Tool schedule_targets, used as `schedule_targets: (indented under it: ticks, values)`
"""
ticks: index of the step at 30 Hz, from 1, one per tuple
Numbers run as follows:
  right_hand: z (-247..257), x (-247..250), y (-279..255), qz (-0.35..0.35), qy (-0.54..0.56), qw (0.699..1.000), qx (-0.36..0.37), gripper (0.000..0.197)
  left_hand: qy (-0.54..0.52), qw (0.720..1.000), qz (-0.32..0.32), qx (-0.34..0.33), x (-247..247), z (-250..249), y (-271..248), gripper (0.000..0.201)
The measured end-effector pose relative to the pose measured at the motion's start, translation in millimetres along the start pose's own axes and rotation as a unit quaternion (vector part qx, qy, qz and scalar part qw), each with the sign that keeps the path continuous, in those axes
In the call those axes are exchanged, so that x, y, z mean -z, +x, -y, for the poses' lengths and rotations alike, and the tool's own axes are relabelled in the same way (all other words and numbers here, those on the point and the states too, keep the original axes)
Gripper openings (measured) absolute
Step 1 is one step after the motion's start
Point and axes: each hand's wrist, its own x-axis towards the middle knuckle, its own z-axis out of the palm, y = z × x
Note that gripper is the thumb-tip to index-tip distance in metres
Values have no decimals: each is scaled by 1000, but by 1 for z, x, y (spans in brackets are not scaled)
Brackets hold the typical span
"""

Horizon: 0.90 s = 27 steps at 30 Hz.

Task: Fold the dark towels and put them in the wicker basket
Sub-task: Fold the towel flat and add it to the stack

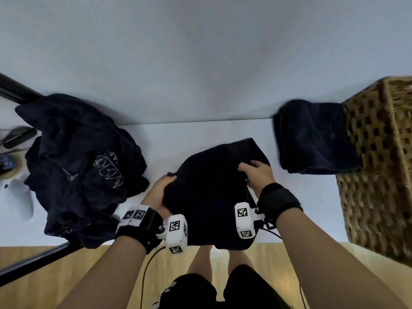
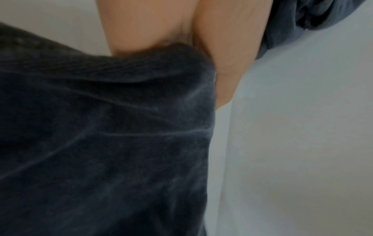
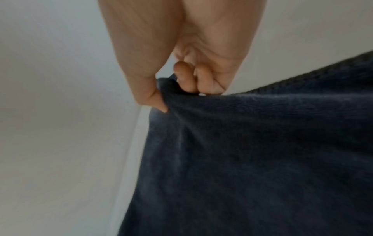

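A dark towel (image 1: 214,188) hangs between my two hands over the front of the white table (image 1: 200,132). My left hand (image 1: 161,190) grips its left edge, and the cloth (image 2: 101,135) covers the fingers in the left wrist view. My right hand (image 1: 256,172) pinches the right corner (image 3: 167,89) between thumb and curled fingers. A folded dark towel (image 1: 312,139) lies against the left side of the wicker basket (image 1: 379,166) at the right. A crumpled heap of dark towels (image 1: 84,166) with pale lettering sits at the left.
A black frame bar (image 1: 17,90) runs along the table's left side, with small dark items (image 1: 17,134) beside it. A pale wall (image 1: 200,52) rises behind the table. Wooden floor (image 1: 44,275) and my legs show below the table's front edge.
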Motion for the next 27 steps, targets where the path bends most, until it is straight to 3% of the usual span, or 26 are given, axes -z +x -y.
schedule_targets:
  ticks: [1,5,8,10,13,16,20,22,25,27]
  values:
    - [4,1,-3,11,32,999,-1,12,-22,1000,7,-21,1,-1,-1,15]
    - [29,12,-24,31,143,989,-21,7,-39,999,10,-14,5,-13,-10,23]
    - [46,22,-39,70,194,978,-14,30,4,1000,1,-3,-1,-25,-20,34]
    - [55,28,-46,83,199,977,-3,36,9,999,4,-45,-6,-33,-26,27]
    - [63,33,-50,67,205,976,30,40,22,996,4,-91,-10,-44,-36,41]
    - [66,39,-48,38,145,981,121,54,14,991,34,-128,-15,-51,-45,47]
    - [61,45,-51,18,27,978,207,63,-4,962,-6,-273,-15,-53,-46,39]
    - [55,47,-52,-7,-2,975,220,62,25,949,-23,-313,-9,-54,-43,44]
    - [39,46,-50,-33,-21,979,202,52,109,948,-37,-297,6,-48,-30,58]
    - [28,42,-46,-37,-94,979,179,45,260,923,-76,-274,15,-41,-19,64]
